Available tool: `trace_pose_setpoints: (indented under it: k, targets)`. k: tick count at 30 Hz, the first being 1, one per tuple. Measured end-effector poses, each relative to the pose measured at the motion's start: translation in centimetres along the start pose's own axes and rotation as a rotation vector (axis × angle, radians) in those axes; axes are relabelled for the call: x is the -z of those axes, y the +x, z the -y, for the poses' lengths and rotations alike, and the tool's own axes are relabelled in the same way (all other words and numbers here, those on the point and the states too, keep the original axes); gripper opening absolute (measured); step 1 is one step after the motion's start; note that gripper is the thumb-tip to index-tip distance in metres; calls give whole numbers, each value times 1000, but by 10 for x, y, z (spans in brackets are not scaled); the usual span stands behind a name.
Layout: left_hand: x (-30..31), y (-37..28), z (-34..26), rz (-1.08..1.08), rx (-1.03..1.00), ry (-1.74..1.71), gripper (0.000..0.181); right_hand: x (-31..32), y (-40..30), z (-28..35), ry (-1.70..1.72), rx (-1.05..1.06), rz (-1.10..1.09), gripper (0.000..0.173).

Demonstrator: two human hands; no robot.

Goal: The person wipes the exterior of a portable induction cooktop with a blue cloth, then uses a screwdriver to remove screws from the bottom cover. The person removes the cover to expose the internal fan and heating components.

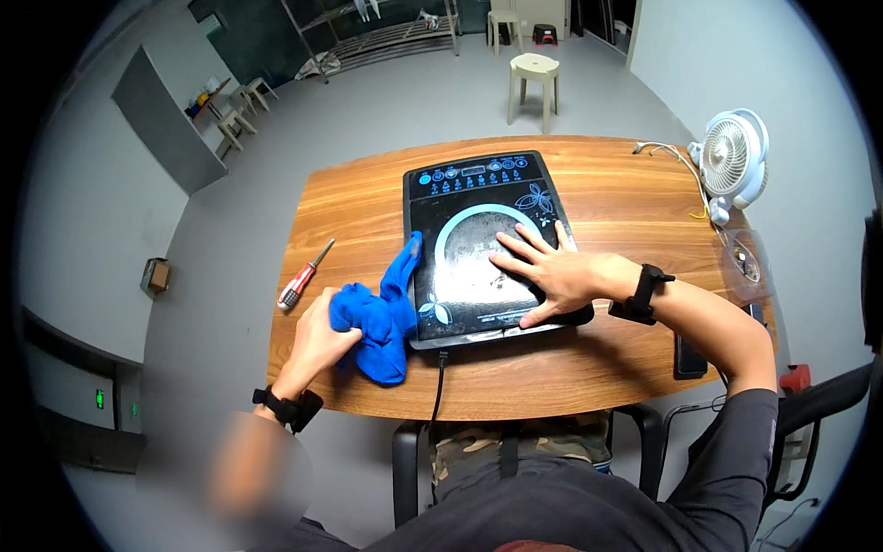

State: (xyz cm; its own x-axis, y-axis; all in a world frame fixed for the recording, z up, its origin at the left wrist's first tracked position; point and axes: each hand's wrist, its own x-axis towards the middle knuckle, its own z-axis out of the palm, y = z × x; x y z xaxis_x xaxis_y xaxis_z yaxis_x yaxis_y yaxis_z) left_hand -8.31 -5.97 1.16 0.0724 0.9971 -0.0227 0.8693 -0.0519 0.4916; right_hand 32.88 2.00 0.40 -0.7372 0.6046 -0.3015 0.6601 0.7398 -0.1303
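Observation:
A black induction cooktop [476, 241] with a light blue ring and printed flowers lies on the wooden table [359, 200]. My right hand [552, 269] rests on its glass top, palm down with the fingers spread, holding nothing. Bunched in my left hand [321, 334] is a blue cloth [378, 324], at the cooktop's left edge; one end of the cloth reaches up along that edge. A screwdriver [303, 279] with a red and white handle lies on the table beyond my left hand. From the cooktop's near edge a black cord [439, 386] runs over the table's front edge.
A white fan [731, 159] with its cable stands at the table's right back. Near the right edge are a clear plastic bag [745, 265] and a dark phone-like object [688, 357]. A plastic stool [534, 69] stands on the floor beyond the table.

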Motion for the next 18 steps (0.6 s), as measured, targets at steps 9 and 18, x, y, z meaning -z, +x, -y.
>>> trace_pose_setpoints:
  k: [9, 18]
  targets:
    - [-46, 35, 13, 274, 118, -460, 54, -5, 0, -2, -19, 30, 18, 114]
    - [-69, 112, 15, 58, 102, -663, 40, -7, 0, -5, -37, 66, -13, 108]
